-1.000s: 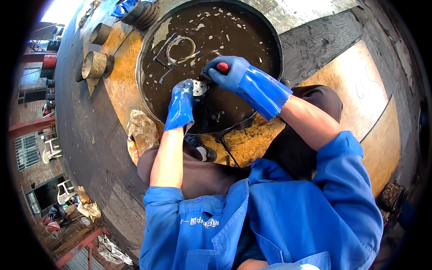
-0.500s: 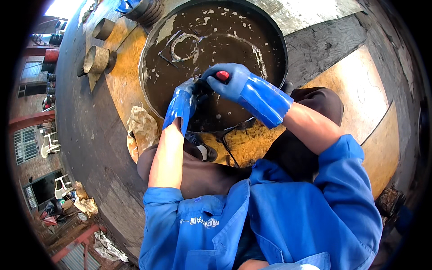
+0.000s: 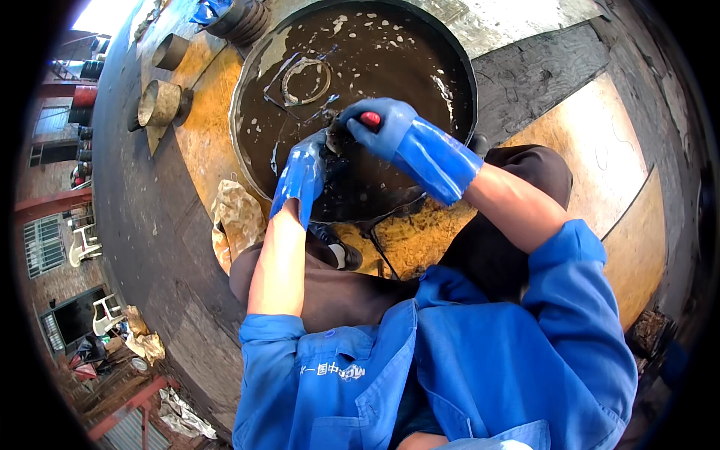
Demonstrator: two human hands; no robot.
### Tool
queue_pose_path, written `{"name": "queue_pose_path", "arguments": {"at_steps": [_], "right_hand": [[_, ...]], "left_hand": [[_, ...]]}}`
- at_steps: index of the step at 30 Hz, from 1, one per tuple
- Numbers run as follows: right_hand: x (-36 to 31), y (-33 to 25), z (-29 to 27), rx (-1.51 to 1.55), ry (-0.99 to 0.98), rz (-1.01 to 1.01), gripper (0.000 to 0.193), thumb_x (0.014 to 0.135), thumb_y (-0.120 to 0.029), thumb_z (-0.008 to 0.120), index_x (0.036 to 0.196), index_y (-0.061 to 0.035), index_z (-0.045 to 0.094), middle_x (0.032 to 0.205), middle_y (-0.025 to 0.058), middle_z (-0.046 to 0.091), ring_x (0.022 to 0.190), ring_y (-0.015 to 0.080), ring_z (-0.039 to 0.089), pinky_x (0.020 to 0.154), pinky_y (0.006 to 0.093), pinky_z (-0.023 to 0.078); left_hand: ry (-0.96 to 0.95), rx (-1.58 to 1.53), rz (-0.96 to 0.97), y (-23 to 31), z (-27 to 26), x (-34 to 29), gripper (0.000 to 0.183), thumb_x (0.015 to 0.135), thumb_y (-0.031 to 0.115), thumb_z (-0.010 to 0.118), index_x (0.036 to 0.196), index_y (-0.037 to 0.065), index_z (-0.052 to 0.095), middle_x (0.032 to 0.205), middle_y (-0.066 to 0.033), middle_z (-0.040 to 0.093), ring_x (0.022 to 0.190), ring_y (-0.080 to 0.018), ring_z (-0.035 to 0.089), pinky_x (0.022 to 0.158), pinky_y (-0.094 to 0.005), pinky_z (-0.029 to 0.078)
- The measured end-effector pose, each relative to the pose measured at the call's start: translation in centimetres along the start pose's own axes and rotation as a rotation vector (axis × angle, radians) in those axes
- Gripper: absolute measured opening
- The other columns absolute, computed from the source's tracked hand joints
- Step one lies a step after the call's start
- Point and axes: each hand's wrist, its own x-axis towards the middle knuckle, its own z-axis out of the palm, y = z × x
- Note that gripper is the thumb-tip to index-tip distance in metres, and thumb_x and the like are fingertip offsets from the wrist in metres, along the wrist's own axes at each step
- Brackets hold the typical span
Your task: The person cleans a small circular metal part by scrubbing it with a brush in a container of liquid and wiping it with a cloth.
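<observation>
Foam streak (image 3: 443,93), shorter than before, lies at 3 o'clock in tub (image 3: 235,124) of dark liquid (image 3: 382,60); ring (image 3: 303,101), 10 o'clock. Right hand (image 3: 388,129) grips red-handled tool (image 3: 370,120); left hand (image 3: 308,156) clasps dark part (image 3: 334,141).

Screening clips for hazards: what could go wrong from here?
1. The red-handled tool in the right hand might slip into the left hand, which is very close; its working end is hard to make out.
2. The dark piece between the hands could drop into the murky liquid below and be hard to find.
</observation>
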Motion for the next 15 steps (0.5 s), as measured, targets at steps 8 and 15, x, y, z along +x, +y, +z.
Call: {"name": "queue_pose_path", "arguments": {"at_steps": [8,15], "right_hand": [[-1.7,-2.0,0.0,0.088,-0.047,-0.052,0.018,0.094,-0.013,0.071,0.110,-0.0106,0.079,0.103,0.0140,0.079,0.098,0.0290,0.077,0.089,0.0382,0.061],[0.1,1.2,-0.6,-0.062,0.094,-0.044,0.019,0.090,-0.021,0.072,0.108,-0.0159,0.077,0.102,0.0132,0.077,0.097,0.0359,0.074,0.086,0.0437,0.061]], "left_hand": [[-0.048,-0.673,-0.213,-2.9,0.5,1.1,0.030,0.102,0.013,0.059,0.127,0.005,0.073,0.114,-0.0066,0.076,0.105,-0.0210,0.071,0.092,-0.0370,0.057],[-0.041,-0.545,-0.215,-0.4,1.3,2.1,0.039,0.099,0.007,0.057,0.136,0.007,0.071,0.115,-0.0030,0.075,0.100,-0.0151,0.069,0.085,-0.0316,0.056]]}}
